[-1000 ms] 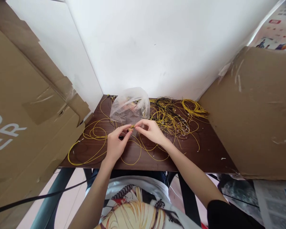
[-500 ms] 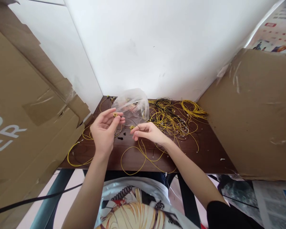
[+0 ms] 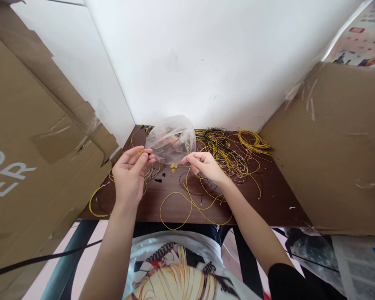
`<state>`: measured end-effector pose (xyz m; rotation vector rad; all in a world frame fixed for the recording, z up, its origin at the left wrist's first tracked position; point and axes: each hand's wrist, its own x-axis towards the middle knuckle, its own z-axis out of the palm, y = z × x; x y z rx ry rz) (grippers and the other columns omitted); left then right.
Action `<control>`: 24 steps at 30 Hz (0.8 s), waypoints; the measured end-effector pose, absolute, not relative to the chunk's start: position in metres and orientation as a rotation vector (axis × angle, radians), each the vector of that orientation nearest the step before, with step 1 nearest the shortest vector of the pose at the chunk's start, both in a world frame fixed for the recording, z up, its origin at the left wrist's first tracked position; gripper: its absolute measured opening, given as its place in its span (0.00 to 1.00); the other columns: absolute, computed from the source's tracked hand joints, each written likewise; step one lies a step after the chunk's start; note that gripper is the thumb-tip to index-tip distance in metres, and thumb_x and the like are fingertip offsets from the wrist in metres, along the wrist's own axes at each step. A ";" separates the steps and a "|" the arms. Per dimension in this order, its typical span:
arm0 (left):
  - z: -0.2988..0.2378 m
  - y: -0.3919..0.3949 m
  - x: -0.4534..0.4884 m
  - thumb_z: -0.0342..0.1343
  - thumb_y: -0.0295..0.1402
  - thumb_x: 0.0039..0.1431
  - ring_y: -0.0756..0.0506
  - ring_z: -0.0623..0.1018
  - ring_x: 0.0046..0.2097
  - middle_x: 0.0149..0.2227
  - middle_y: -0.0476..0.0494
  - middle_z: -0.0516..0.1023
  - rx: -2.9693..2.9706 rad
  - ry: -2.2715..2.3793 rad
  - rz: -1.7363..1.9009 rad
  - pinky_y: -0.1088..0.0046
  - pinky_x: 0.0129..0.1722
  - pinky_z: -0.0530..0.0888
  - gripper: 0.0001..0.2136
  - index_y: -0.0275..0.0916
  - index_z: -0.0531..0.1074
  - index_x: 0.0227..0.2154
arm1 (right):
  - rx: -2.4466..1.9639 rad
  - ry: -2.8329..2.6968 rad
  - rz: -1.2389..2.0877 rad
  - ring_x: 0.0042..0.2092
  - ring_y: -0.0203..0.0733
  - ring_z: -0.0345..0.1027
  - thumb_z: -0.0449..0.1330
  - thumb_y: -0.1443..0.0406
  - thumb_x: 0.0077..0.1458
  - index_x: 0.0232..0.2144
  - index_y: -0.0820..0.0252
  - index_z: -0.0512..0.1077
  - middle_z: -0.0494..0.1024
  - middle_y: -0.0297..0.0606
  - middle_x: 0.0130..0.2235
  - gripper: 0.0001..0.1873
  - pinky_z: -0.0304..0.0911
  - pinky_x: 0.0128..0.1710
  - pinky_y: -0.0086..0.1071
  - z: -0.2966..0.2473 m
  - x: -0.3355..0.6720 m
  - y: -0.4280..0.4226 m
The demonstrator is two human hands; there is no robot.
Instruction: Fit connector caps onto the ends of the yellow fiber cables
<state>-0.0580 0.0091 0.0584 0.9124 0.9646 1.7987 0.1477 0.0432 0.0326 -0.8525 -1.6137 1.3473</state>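
My left hand (image 3: 129, 173) is closed in a pinch, thumb against fingers, on a small yellow piece (image 3: 140, 152). A dark tip shows beside its fingertips. To the right, my right hand (image 3: 206, 166) has thumb and forefinger pressed together; what lies between them is too thin or hidden to make out. Between the hands, small yellow pieces (image 3: 173, 167) lie on the dark brown table (image 3: 175, 210). Just below them rest small black parts (image 3: 158, 180). Behind both hands stands a clear plastic bag (image 3: 171, 129) with copper-coloured and metallic contents.
Tangled yellow and black wires (image 3: 220, 152) fill the back right, beside a coiled yellow bundle (image 3: 253, 142). A loose yellow wire loop (image 3: 161, 208) lies near the front edge. Cardboard walls the left (image 3: 34, 125) and right (image 3: 337, 146); a white panel (image 3: 200, 62) closes the back.
My left hand has moved slightly left, my right hand right and up, away from the yellow pieces. The black wire seen between the hands before no longer shows clearly.
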 end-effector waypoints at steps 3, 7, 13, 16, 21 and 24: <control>0.046 0.006 -0.053 0.67 0.29 0.43 0.51 0.79 0.31 0.32 0.45 0.80 0.937 1.023 1.695 0.76 0.35 0.77 0.14 0.33 0.74 0.35 | -0.905 -1.587 1.260 0.22 0.30 0.58 0.55 0.50 0.56 0.29 0.63 0.76 0.65 0.29 0.18 0.22 0.57 0.25 0.27 0.033 0.147 0.045; 0.034 0.002 -0.049 0.66 0.31 0.44 0.51 0.78 0.30 0.33 0.43 0.80 0.991 1.086 1.575 0.75 0.32 0.76 0.15 0.32 0.74 0.36 | -0.918 -1.488 1.249 0.25 0.31 0.63 0.55 0.46 0.54 0.26 0.62 0.75 0.71 0.34 0.22 0.25 0.61 0.27 0.28 0.035 0.154 0.049; 0.029 -0.003 -0.042 0.66 0.35 0.45 0.50 0.77 0.30 0.32 0.42 0.79 1.054 1.148 1.473 0.75 0.30 0.75 0.16 0.32 0.74 0.37 | -0.905 -1.364 1.197 0.28 0.33 0.67 0.52 0.44 0.55 0.30 0.61 0.76 0.74 0.38 0.26 0.27 0.62 0.29 0.29 0.044 0.174 0.054; 0.027 -0.005 -0.034 0.66 0.36 0.45 0.51 0.75 0.28 0.31 0.42 0.79 1.075 1.131 1.369 0.76 0.28 0.73 0.17 0.32 0.74 0.37 | -0.935 -1.335 1.116 0.28 0.33 0.67 0.47 0.43 0.57 0.30 0.60 0.75 0.74 0.38 0.26 0.30 0.61 0.29 0.30 0.048 0.180 0.053; 0.032 -0.005 -0.011 0.64 0.35 0.46 0.54 0.70 0.23 0.27 0.46 0.76 1.106 1.023 1.048 0.80 0.21 0.66 0.20 0.32 0.73 0.42 | -0.934 -1.254 1.058 0.26 0.34 0.65 0.45 0.43 0.58 0.30 0.58 0.74 0.71 0.36 0.24 0.30 0.60 0.27 0.30 0.049 0.183 0.054; 0.035 0.000 0.002 0.62 0.33 0.49 0.56 0.67 0.21 0.25 0.47 0.75 1.141 0.982 0.874 0.81 0.19 0.62 0.22 0.31 0.71 0.47 | -0.908 -1.180 1.037 0.24 0.33 0.62 0.46 0.43 0.58 0.29 0.58 0.73 0.68 0.34 0.22 0.28 0.60 0.27 0.30 0.049 0.186 0.056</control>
